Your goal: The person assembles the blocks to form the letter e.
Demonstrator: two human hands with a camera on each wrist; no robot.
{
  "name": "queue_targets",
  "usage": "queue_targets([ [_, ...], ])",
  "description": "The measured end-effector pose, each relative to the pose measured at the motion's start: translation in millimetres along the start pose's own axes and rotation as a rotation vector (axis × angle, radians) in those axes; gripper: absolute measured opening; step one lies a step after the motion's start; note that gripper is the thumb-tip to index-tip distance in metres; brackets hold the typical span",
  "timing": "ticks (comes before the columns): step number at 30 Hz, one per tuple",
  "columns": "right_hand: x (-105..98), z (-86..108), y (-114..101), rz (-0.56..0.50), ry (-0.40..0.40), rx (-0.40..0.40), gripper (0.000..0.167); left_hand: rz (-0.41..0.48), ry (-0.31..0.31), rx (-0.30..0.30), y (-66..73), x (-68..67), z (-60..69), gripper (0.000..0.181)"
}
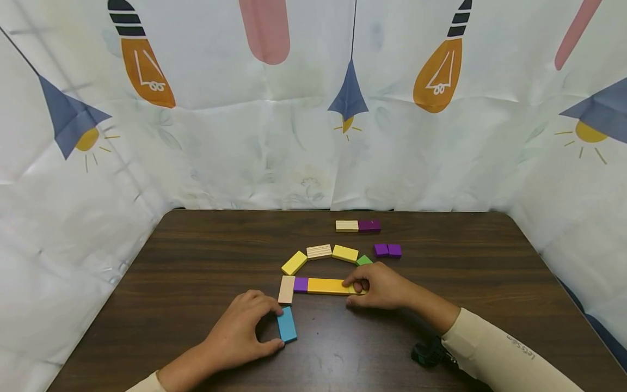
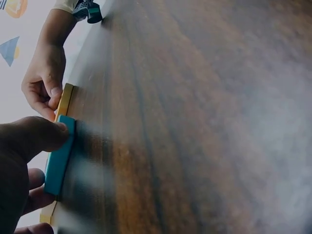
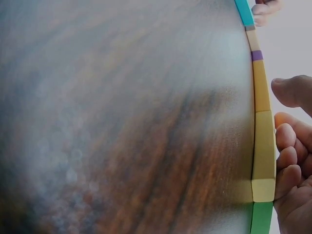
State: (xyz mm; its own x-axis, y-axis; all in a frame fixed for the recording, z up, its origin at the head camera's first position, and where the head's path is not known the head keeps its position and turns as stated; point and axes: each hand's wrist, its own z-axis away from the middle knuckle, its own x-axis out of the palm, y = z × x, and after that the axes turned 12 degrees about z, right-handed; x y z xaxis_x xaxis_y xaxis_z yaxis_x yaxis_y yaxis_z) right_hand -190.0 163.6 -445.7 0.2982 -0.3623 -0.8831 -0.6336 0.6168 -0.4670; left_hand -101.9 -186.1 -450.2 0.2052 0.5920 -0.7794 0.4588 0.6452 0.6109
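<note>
A blue block [image 1: 287, 325] lies flat under my left hand [image 1: 247, 329], which pinches it between thumb and fingers at its two ends. Its far end nearly meets a tan block [image 1: 286, 289]. To the right of that, a purple block [image 1: 301, 285], a yellow-orange block [image 1: 328, 286] and a light yellow block [image 3: 264, 146] form a straight row. My right hand [image 1: 384, 286] is at the light yellow block, partly covering it. In the right wrist view, its loosely bent fingers are beside that block, while the thumb stands apart from them.
Behind the row curve a yellow block [image 1: 294, 263], a striped wooden block [image 1: 319, 251], another yellow block [image 1: 345, 253] and a green block [image 1: 364, 260]. Two small purple blocks [image 1: 388, 250] lie at right; a wooden block [image 1: 346, 226] and dark purple block [image 1: 369, 226] lie farther back.
</note>
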Motion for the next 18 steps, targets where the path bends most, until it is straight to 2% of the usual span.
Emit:
queue_targets([
  [7,0.3,0.1,0.7,-0.005,0.001,-0.002,0.026,-0.040,0.016,0.026,-0.8,1.6,0.4,0.046],
  [18,0.8,-0.3,0.8,-0.010,-0.004,0.003,0.026,-0.057,0.032,0.041,-1.3,1.6,-0.2,0.045],
])
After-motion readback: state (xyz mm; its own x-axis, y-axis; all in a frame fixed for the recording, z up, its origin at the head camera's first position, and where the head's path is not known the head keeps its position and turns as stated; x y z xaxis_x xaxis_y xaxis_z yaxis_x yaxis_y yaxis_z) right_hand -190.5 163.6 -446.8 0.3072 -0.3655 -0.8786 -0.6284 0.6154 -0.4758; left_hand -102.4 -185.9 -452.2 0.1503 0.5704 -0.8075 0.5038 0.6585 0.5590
